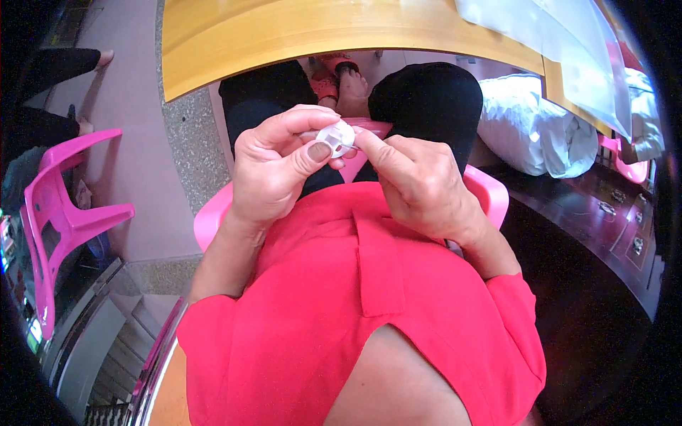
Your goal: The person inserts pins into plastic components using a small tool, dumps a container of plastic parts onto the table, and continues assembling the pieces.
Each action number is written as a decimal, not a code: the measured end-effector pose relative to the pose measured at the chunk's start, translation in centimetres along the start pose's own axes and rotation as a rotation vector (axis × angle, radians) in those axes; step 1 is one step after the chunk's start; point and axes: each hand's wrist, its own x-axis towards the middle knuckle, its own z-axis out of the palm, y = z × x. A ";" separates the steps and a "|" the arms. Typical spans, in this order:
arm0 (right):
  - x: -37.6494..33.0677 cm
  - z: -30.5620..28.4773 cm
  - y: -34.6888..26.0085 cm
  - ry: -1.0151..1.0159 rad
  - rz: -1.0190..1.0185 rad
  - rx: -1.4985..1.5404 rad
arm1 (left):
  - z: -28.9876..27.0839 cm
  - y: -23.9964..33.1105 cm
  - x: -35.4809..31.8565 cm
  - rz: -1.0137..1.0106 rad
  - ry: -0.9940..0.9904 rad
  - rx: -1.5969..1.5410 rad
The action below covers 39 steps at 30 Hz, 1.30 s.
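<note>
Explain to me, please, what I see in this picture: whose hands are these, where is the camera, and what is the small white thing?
There is no machine here. The one picture comes from a wide fisheye camera worn on a person's head, looking down, so straight edges bend near the rim. The person wears a red shirt and sits on a pink plastic chair. Both bare hands meet above the lap: the left hand and the right hand together hold a small round white plastic part between their fingers. Ahead is a yellow wooden table with clear plastic sheeting on its right end. A white bag lies below it, and an empty pink chair stands at the left.
</note>
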 end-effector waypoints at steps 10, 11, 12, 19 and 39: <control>0.4 0.2 0.6 0.078 0.023 0.157 | 0.6 -0.5 -0.3 -0.137 -0.021 -0.155; 0.4 0.1 0.6 0.080 0.035 0.162 | 0.9 -0.3 -0.1 -0.108 0.024 -0.167; 0.4 0.1 0.7 0.083 0.048 0.168 | 1.0 -0.3 0.0 -0.079 0.069 -0.180; -0.1 0.3 0.8 0.120 -0.029 -0.012 | 0.6 -0.5 -0.3 -0.099 0.094 -0.103; -0.6 0.5 0.5 0.027 -0.002 -0.140 | 0.1 -0.7 -0.2 -0.169 0.040 -0.175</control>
